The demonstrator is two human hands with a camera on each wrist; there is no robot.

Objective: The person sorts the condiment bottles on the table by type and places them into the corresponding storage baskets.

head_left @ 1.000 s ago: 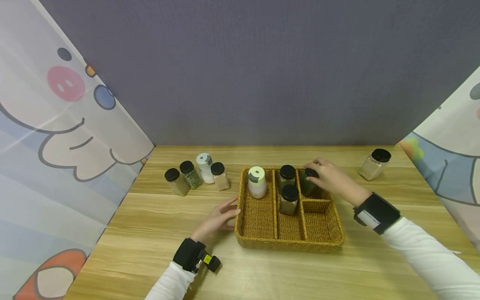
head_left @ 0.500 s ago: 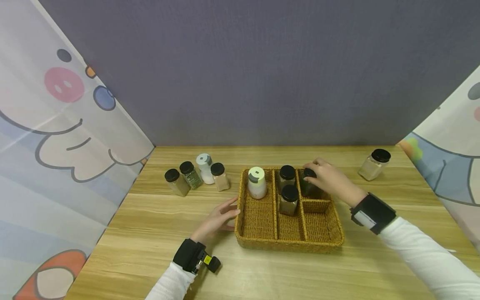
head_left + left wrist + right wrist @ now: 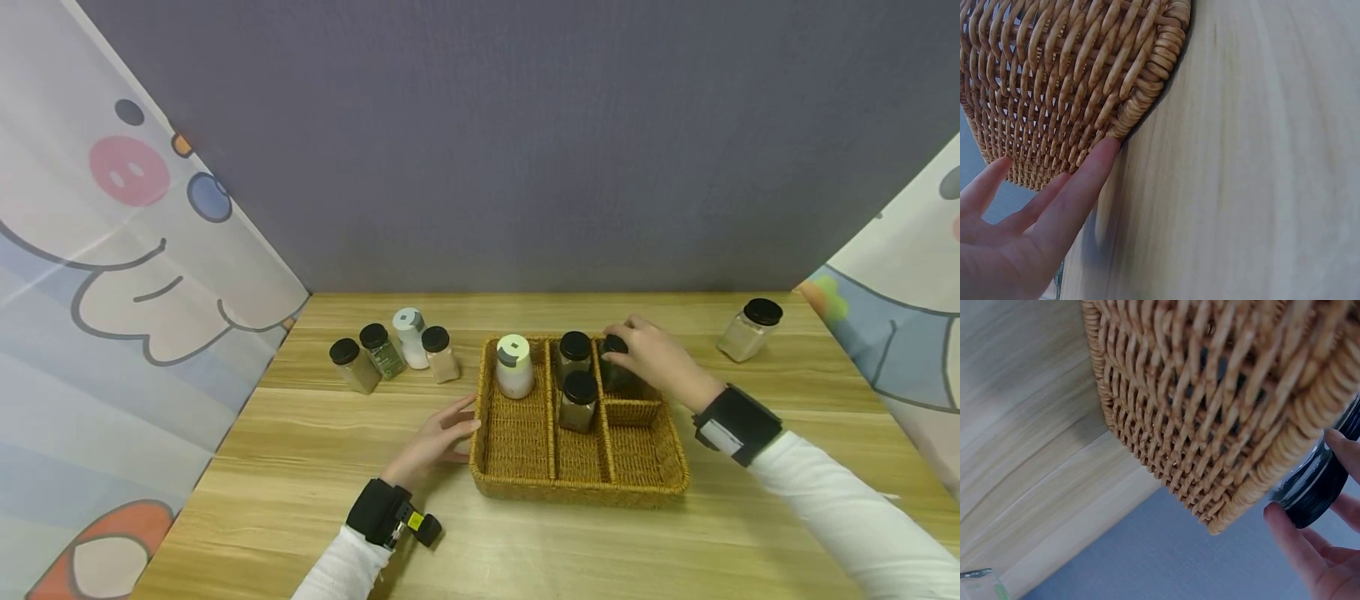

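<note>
A woven basket point(image 3: 577, 493) with several compartments stands on the table. At its left wall, my left hand point(image 3: 429, 442) rests straight fingertips point(image 3: 1094, 165) on the wicker. My right hand point(image 3: 660, 357) reaches over the back right compartment and pinches the black lid of a dark green spice jar point(image 3: 617, 379), which is upright inside. The right wrist view shows the jar's black lid point(image 3: 1321, 490) between thumb and fingers, above the rim. In the middle compartment are two black-lidded jars, a rear jar point(image 3: 575, 354) and a front jar point(image 3: 577, 404). A white shaker point(image 3: 514, 377) occupies the left compartment.
Left of the basket stand a tan jar point(image 3: 356, 371), a green-labelled jar point(image 3: 386, 354), a white shaker bottle point(image 3: 412, 342) and a beige jar point(image 3: 442, 358). One pale jar point(image 3: 746, 332) is at the back right. A grey wall point(image 3: 555, 167) borders the table's rear.
My right hand and the pinched jar have shifted slightly left within the back right compartment. My left hand stays against the basket, which has not moved.
</note>
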